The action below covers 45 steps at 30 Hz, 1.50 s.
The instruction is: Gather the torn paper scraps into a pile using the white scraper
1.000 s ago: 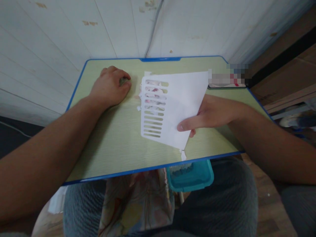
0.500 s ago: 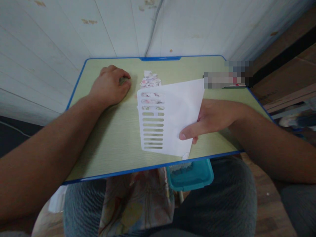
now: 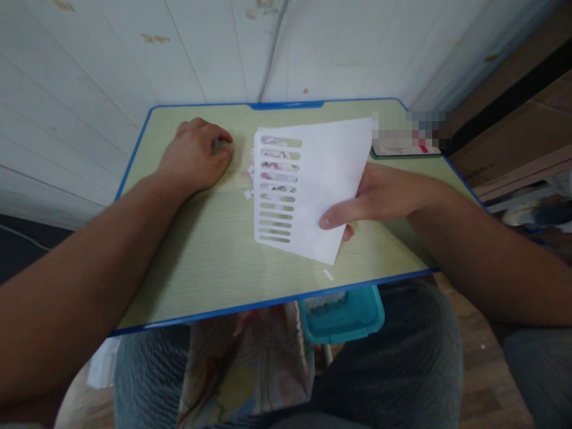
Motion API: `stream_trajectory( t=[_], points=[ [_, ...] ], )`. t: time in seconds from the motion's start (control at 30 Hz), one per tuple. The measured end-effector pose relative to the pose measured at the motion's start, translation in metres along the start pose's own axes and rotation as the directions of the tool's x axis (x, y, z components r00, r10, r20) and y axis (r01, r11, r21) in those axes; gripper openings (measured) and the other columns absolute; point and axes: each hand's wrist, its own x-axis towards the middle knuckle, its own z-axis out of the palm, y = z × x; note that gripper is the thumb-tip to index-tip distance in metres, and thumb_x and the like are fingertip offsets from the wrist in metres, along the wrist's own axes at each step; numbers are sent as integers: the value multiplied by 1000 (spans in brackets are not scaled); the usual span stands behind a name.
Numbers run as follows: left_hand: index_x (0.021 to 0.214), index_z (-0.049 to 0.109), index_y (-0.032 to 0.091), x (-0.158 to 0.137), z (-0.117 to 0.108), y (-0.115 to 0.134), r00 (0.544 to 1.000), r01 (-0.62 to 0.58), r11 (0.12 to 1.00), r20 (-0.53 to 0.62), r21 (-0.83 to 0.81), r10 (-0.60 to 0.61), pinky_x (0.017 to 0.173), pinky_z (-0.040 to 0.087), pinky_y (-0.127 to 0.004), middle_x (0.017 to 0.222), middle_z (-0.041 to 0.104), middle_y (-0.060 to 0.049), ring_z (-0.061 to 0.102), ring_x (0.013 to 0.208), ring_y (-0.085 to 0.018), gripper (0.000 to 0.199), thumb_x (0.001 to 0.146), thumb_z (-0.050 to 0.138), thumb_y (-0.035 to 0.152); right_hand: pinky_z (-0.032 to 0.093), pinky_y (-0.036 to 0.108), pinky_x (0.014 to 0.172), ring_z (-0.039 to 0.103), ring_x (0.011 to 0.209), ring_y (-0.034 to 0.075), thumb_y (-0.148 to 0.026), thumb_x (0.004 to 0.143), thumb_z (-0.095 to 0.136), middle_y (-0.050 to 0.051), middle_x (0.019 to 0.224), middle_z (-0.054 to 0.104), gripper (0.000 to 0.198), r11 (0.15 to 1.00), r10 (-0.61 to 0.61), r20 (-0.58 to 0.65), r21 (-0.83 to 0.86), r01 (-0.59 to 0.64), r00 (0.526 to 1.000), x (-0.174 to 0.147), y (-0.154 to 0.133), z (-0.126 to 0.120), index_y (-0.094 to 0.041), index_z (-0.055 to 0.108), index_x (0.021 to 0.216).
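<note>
A flat white slotted sheet (image 3: 328, 173) tilts over the middle of the table, a row of long slots along its left side. My right hand (image 3: 357, 202) grips its right edge, thumb on top and other fingers mostly hidden underneath. Through the slots and past the left edge shows a pile of torn paper scraps (image 3: 251, 167), largely covered by the sheet. One small paper strip (image 3: 328, 274) lies near the front edge. On the table's left part rests my left hand (image 3: 196, 152), fingers curled toward the thumb, with nothing visible in the gap between.
The light table (image 3: 201, 256) has a blue rim and stands against a white plank wall with a grey cable (image 3: 272, 53). A phone (image 3: 402, 150) lies at the back right. Below the front edge are a teal bin (image 3: 344, 319) and a patterned cloth (image 3: 250, 369) between my knees.
My right hand has moved the slotted sheet away from me, so it now covers most of the scrap pile. A paper strip now lies apart near the front edge. My left hand stays put.
</note>
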Motion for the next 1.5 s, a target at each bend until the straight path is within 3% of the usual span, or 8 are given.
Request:
stream_trajectory(
  t=[0.33,0.6,0.8,1.23,1.33,1.4,1.43,1.5],
  points=[
    [144,80,14,4,2,-3,1000,9,1000,28,17,-9,137,44,-55,148,73,-19,62,145,-37,58,108,50,48,68,26,60,78,68,17,-40,100,86,4,87,84,26,998,30,208,45,-40,978,0,-5,9,-15,80,106],
    [143,81,16,5,7,-6,1000,-3,1000,1,13,3,136,46,-55,146,74,-18,63,143,-37,56,108,50,47,67,24,56,76,63,16,-37,89,97,1,81,83,27,983,21,210,171,-58,977,-2,-7,11,-17,82,99],
    [141,83,17,4,7,-4,1000,-8,1000,-7,20,9,135,45,-53,146,75,-18,64,141,-35,55,109,51,48,66,24,54,76,63,16,-35,94,90,0,83,83,18,991,-15,94,132,3,996,3,-7,10,-19,81,97],
    [141,82,17,6,6,-8,1000,-18,1000,-3,12,19,135,47,-56,143,75,-17,65,139,-36,55,109,50,48,64,24,55,73,59,15,-34,96,88,0,73,79,19,991,-13,235,134,-19,972,-2,-8,13,-19,80,88],
    [142,82,17,4,6,-5,1000,-12,1000,2,18,12,134,47,-56,143,75,-17,64,140,-37,55,109,51,48,64,25,52,73,59,16,-36,93,91,0,76,80,19,985,-38,136,171,14,990,1,-8,12,-20,80,90],
    [143,82,16,4,6,-4,1000,-4,1000,-2,24,4,134,47,-55,145,74,-19,64,141,-37,57,108,52,48,62,25,50,72,58,17,-36,88,93,-1,76,80,21,981,-66,-60,179,76,996,4,-7,11,-21,79,91],
    [144,82,16,4,6,-4,1000,-1,1000,-4,25,1,134,47,-54,146,74,-19,64,141,-37,57,108,52,49,61,26,49,71,57,17,-35,86,93,-1,74,79,21,980,-86,-183,164,116,979,6,-6,10,-22,77,88],
    [144,82,16,4,7,-4,1000,1,1000,-5,27,-1,134,47,-54,146,74,-19,64,141,-37,57,109,51,48,58,27,48,66,54,17,-33,84,93,-2,68,74,22,976,-136,-420,97,193,897,8,-4,6,-23,73,81]
  ],
)
